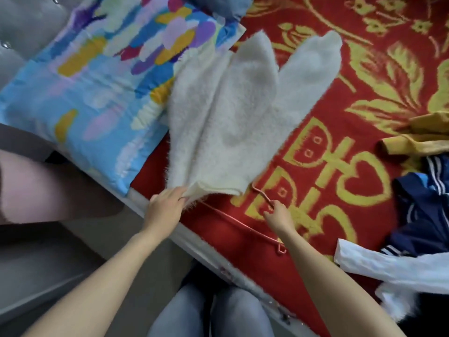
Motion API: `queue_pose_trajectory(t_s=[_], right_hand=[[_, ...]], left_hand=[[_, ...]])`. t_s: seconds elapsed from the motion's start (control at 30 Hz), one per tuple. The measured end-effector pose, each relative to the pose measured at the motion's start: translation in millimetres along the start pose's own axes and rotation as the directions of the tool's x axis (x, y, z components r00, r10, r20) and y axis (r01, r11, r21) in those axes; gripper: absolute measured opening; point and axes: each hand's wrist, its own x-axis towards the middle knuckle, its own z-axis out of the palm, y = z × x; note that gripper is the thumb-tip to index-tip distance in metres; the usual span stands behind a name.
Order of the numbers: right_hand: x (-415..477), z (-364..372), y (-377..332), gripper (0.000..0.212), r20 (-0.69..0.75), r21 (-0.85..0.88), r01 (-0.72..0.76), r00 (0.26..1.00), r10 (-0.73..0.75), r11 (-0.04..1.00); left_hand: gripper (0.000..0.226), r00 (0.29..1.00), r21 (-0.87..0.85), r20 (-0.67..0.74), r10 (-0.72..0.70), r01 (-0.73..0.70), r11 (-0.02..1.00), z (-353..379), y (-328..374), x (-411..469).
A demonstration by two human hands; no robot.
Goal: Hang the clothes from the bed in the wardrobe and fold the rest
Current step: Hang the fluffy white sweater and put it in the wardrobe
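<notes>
In the head view, a fluffy white sweater (228,122) is spread at frame centre on a red blanket (340,166) woven with gold leaves and large characters that cannot be read. Its upper left overlaps a bright patchwork pillow (97,93). Its near edge is pinched by the left hand (165,207). A thin pink wire hanger (243,224), just below it, is pinched by the right hand (279,216). Mustard (418,139), navy striped (422,215) and white (388,266) garments are heaped at right.

yellow double-happiness sign (323,171), woven sideways into red blanket (340,76)
</notes>
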Motion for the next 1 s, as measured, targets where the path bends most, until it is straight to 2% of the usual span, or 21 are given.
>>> queue_pose_trajectory(t_s=[0.17,0.27,0.37,0.47,0.57,0.63,0.7,0.83,0.93,1.0], right_hand=[[38,18,-11,0.060,0.005,-0.152,-0.008,1.000,0.009,0.988],[38,31,-10,0.049,-0.076,-0.303,-0.017,0.997,-0.006,0.953],[25,41,3,0.037,-0.022,-0.332,0.003,1.000,-0.011,0.943],[8,41,20,0.025,0.066,-0.283,-0.006,0.998,0.025,0.959],[-15,21,36,0.010,0.000,-0.038,-0.153,0.988,0.154,0.987],[-26,-2,49,0.023,-0.029,0.099,-0.240,0.969,0.244,0.966],[-43,-38,59,0.025,-0.061,0.176,-0.264,0.959,0.278,0.948],[-71,-112,56,0.013,-0.158,0.294,-0.146,0.967,0.199,0.945],[-105,-166,48,0.043,-0.303,0.288,-0.004,0.948,0.095,0.958],[-126,-193,49,0.051,-0.424,0.378,0.112,0.903,0.064,0.919]], left_hand=[[0.015,0.999,-0.102,0.004,-0.043,0.043,0.994,-6,-5,-7],[0.011,0.998,-0.146,-0.015,-0.057,0.054,0.988,-9,-7,-9],[0.010,0.998,-0.153,-0.039,-0.039,0.033,0.988,-13,-9,-8],[0.010,0.999,-0.170,-0.033,-0.030,0.024,0.985,-14,-11,-4],[0.011,0.999,-0.195,-0.003,-0.038,0.037,0.980,-11,-14,-3],[0.016,0.996,-0.236,0.028,-0.081,0.085,0.968,-8,-14,-3],[0.023,0.994,-0.276,0.045,-0.096,0.105,0.955,-14,-6,-4],[0.024,0.997,-0.264,0.032,-0.063,0.070,0.962,-29,12,0],[0.022,0.999,-0.326,0.001,-0.037,0.036,0.945,-51,26,0],[0.020,0.998,-0.426,-0.043,-0.054,0.031,0.904,-72,38,6]])
